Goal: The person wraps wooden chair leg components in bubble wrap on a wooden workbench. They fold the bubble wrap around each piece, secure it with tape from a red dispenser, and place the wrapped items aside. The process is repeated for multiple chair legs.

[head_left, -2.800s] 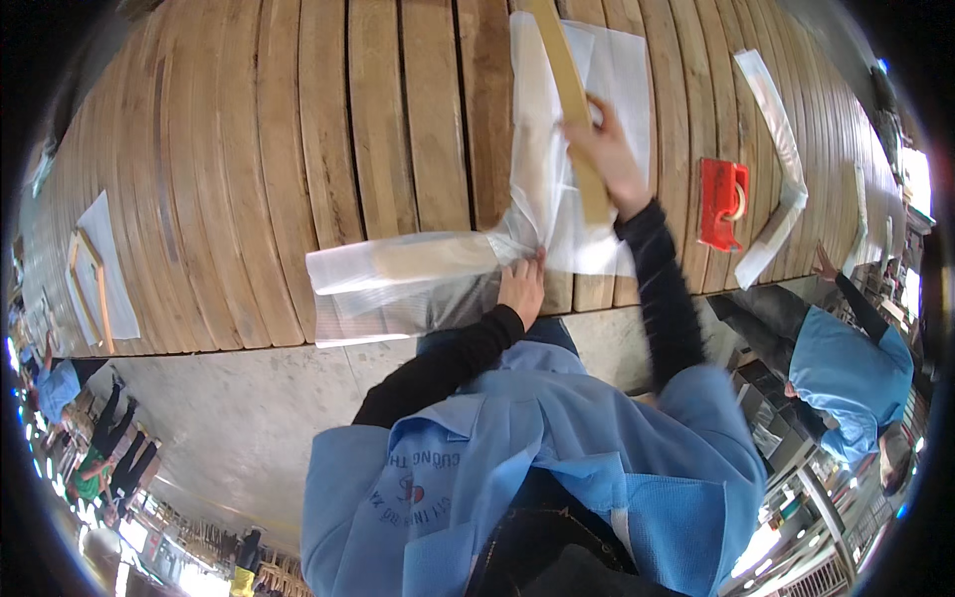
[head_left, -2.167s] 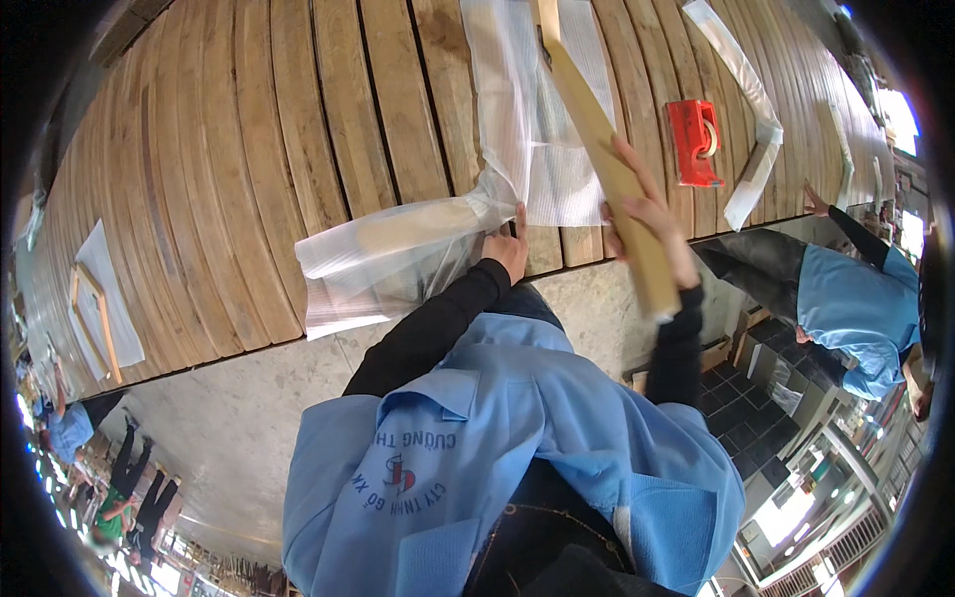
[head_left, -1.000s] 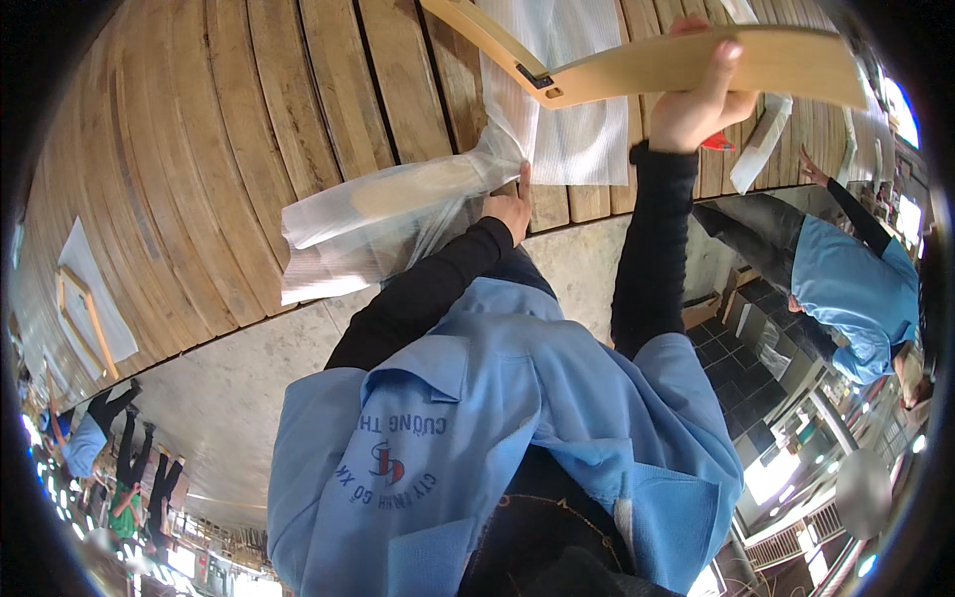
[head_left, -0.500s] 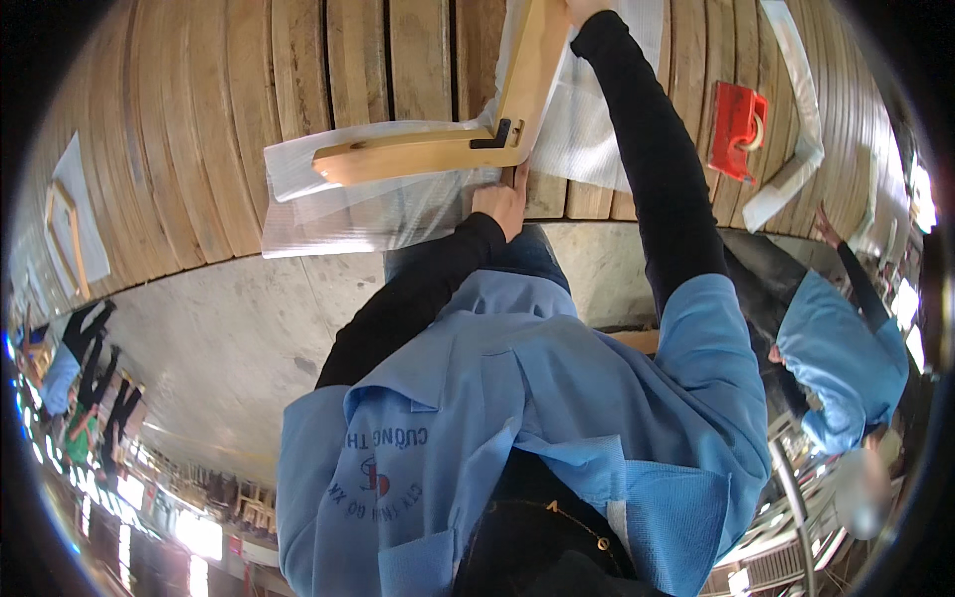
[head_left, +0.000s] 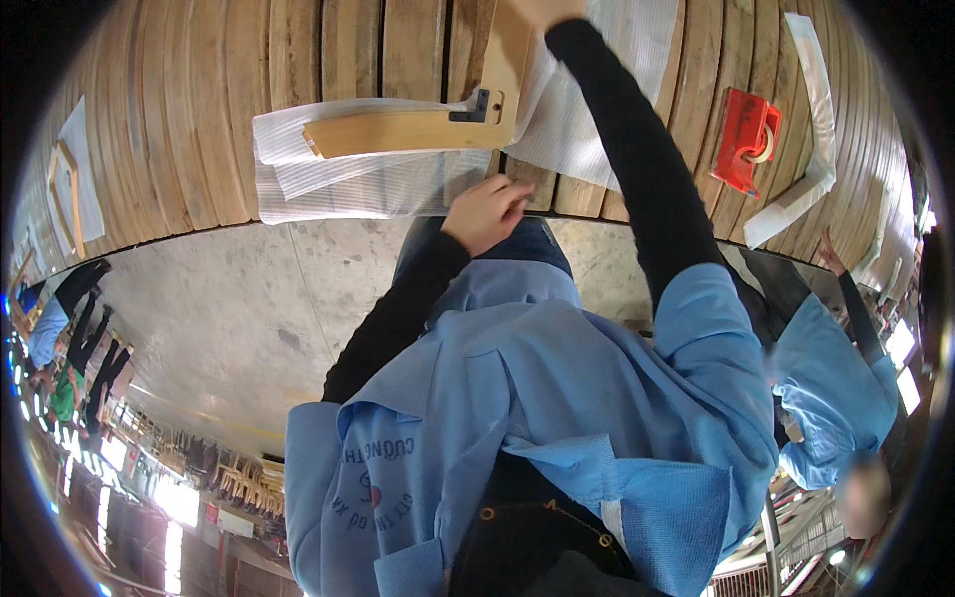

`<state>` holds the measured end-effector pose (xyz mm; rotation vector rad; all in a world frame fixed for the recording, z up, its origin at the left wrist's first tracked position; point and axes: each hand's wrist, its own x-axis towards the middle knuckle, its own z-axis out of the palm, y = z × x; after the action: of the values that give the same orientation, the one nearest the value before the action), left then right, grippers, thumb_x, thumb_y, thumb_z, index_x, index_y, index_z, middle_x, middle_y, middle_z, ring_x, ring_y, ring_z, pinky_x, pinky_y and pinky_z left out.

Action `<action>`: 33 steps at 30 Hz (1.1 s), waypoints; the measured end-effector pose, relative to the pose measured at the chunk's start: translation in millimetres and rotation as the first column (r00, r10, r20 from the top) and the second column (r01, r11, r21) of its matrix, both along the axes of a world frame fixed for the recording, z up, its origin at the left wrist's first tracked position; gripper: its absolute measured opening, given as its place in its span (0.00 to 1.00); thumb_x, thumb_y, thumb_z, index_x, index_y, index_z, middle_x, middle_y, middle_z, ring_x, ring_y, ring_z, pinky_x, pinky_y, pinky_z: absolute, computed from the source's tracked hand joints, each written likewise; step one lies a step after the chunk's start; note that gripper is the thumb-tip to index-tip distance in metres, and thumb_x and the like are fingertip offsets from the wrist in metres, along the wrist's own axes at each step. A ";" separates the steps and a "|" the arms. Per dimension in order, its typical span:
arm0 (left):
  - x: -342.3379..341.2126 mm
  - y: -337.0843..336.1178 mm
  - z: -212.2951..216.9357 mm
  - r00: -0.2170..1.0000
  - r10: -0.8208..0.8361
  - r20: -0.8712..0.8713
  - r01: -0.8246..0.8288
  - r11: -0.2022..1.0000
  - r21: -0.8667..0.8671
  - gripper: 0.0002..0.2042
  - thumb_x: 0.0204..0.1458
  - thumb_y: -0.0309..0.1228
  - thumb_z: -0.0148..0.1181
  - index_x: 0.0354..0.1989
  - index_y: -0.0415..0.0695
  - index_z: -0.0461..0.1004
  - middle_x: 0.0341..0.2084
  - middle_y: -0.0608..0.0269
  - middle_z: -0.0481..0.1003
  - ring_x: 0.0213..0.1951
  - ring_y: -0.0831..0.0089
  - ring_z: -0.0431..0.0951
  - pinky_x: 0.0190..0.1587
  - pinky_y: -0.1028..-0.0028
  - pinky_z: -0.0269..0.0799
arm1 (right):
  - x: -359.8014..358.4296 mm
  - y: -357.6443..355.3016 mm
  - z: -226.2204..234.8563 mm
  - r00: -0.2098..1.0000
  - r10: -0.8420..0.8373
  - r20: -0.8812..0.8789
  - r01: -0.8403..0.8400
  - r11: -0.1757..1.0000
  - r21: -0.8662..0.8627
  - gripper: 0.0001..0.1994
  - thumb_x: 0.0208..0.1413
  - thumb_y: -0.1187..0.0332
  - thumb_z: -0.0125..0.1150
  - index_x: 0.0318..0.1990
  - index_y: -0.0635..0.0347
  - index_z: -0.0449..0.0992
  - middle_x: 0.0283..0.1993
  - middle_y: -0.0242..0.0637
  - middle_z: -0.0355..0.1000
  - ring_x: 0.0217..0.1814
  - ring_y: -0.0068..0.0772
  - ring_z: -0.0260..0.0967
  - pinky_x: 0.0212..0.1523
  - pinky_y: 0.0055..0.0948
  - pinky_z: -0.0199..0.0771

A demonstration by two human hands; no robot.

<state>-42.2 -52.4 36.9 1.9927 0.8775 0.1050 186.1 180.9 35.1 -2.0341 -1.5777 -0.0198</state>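
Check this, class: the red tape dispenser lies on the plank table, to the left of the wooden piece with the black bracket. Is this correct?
Wrong side: the head view shows the red tape dispenser on the plank table, right of the wooden piece with the black bracket.

A long wooden surface (head_left: 179, 129) of parallel slats, brown with darker stains and narrow black gaps, spans the upper part of the view, its near edge bowed by the lens. Below lies a grey concrete floor (head_left: 229, 318), scuffed and blotchy, with a thin seam (head_left: 309, 284) across it. At lower left stands a row of wooden pieces (head_left: 249, 486), perhaps chair parts, too small to tell. Beyond, white light glares through a bright opening (head_left: 177, 500); pale metal rails (head_left: 806, 545) line the lower right.
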 end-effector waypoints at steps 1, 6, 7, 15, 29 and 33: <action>-23.5 -4.2 -3.4 0.994 0.104 0.031 -0.106 0.992 0.075 0.35 0.56 0.33 0.63 0.69 0.36 0.55 0.44 0.47 0.78 0.45 0.53 0.79 0.46 0.58 0.78 | -17.4 -23.4 51.5 0.922 0.236 -0.307 -0.335 0.884 -0.327 0.39 0.53 0.49 0.68 0.66 0.66 0.66 0.65 0.66 0.64 0.64 0.69 0.61 0.64 0.59 0.60; -116.1 -16.1 -81.7 -0.066 0.958 -0.280 -0.990 -0.099 -0.105 0.35 0.53 0.45 0.72 0.64 0.42 0.62 0.58 0.53 0.67 0.57 0.60 0.70 0.55 0.59 0.69 | -46.3 -139.3 -8.8 0.650 0.760 0.032 -0.711 0.622 -0.329 0.39 0.51 0.33 0.64 0.65 0.48 0.71 0.64 0.39 0.71 0.75 0.43 0.57 0.77 0.65 0.41; -124.5 0.0 -73.2 -0.268 0.857 -0.440 -0.871 -0.411 -0.271 0.38 0.51 0.48 0.74 0.63 0.43 0.62 0.59 0.55 0.65 0.57 0.61 0.68 0.57 0.60 0.68 | -43.9 -144.4 -17.1 0.623 0.782 0.000 -0.722 0.575 -0.385 0.38 0.51 0.34 0.64 0.64 0.49 0.72 0.62 0.38 0.71 0.75 0.42 0.58 0.77 0.65 0.40; -202.7 -45.5 -96.8 0.225 0.850 -0.476 -0.620 -0.252 -0.743 0.28 0.55 0.47 0.71 0.55 0.42 0.70 0.38 0.63 0.71 0.37 0.72 0.73 0.37 0.76 0.71 | -78.7 -187.0 17.6 0.707 0.700 -0.101 -0.706 0.687 -0.172 0.28 0.53 0.50 0.67 0.59 0.53 0.74 0.58 0.39 0.72 0.66 0.47 0.65 0.71 0.54 0.55; -112.1 122.6 46.0 0.513 0.857 0.051 -0.463 0.326 -0.824 0.12 0.64 0.31 0.59 0.48 0.36 0.73 0.44 0.55 0.78 0.44 0.65 0.81 0.45 0.65 0.83 | -62.3 -209.6 26.5 0.922 0.262 -0.284 -0.303 0.946 -0.112 0.17 0.53 0.78 0.60 0.51 0.55 0.81 0.47 0.40 0.82 0.41 0.45 0.78 0.55 0.46 0.74; -66.5 227.8 -33.5 0.297 0.948 -0.113 -0.277 -0.027 -0.960 0.12 0.65 0.31 0.55 0.47 0.33 0.69 0.44 0.50 0.75 0.52 0.59 0.78 0.57 0.59 0.80 | -87.0 -166.8 36.1 0.922 -0.129 -0.364 0.253 0.914 0.317 0.13 0.58 0.71 0.62 0.50 0.59 0.80 0.47 0.45 0.80 0.46 0.48 0.76 0.55 0.46 0.72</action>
<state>-108.8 175.4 3.4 0.1505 1.0610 0.7172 99.1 14.2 71.3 -1.7830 -1.0673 -0.0307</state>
